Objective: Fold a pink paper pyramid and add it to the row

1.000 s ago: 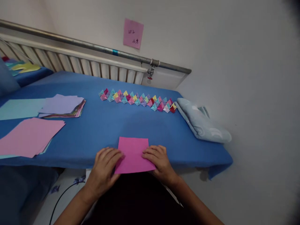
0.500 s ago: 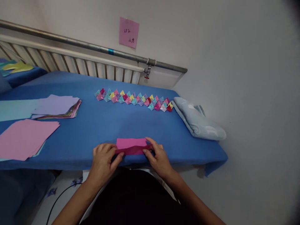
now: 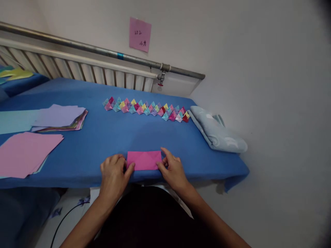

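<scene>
Lying flat between both hands' fingers, folded pink paper.

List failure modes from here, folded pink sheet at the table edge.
1. The folded pink sheet sits near the front edge of the blue table; a nudge could push it off.
2. The left hand and right hand press only its ends, so the edges may slip out of line and crease crooked.
</scene>
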Tool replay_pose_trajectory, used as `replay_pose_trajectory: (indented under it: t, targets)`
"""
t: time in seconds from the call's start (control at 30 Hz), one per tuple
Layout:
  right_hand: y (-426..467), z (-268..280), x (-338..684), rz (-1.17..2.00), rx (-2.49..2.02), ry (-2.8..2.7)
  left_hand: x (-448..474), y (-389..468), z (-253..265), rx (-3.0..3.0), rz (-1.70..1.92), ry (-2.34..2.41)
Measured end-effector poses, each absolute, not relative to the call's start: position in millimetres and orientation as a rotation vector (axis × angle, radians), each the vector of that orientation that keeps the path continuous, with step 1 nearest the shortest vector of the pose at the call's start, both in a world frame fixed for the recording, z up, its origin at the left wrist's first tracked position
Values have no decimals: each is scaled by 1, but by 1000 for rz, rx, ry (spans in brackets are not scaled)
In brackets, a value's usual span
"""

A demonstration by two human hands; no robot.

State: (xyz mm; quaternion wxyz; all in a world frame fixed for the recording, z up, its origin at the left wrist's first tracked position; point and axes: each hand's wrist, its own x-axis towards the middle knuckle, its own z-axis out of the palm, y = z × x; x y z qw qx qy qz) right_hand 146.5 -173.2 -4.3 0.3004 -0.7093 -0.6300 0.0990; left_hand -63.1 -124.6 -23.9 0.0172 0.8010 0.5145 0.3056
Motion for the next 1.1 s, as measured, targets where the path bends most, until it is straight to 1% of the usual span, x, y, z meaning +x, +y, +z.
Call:
replay_pose_trajectory:
  t: [0.13, 0.2, 0.27, 0.33, 0.43, 0.5, 0.57, 0.63, 0.77, 0.83, 1.1]
  targets:
    - [-173, -3, 146, 203, -1905, -1729, -65, -125, -29, 2505, 1002, 1652]
    - [-174, -2, 145, 160, -1903, -1745, -65, -127, -31, 2539, 1097, 1643]
    - [-174, -3, 145, 134, -1907, -1756, -63, -129, -31, 2614, 1200, 1518]
    - [-175, -4, 146, 121, -1913, -1761, -61, -132, -31, 2708, 1215, 1285]
    - [-176, -6, 147, 75, -1910, -1778, -59, -134, -30, 2803, 1098, 995]
    - [-179, -6, 147, -14, -1900, -1799, -58, -135, -30, 2849, 1024, 938]
    - [-183, -4, 145, -123, -1862, -1838, -58, -135, -29, 2897, 968, 945]
    - [-189, -1, 140, -152, -1763, -1944, -58, -137, -28, 2937, 919, 964]
    - [-200, 0, 130, 46, -1543, -2252, -56, -141, -26, 2968, 843, 1013]
    - [-204, -4, 130, 73, -1544, -2319, -56, -144, -26, 2964, 835, 1040]
    - [-215, -17, 147, -51, -1668, -2327, -82, -154, -34, 2941, 877, 1104]
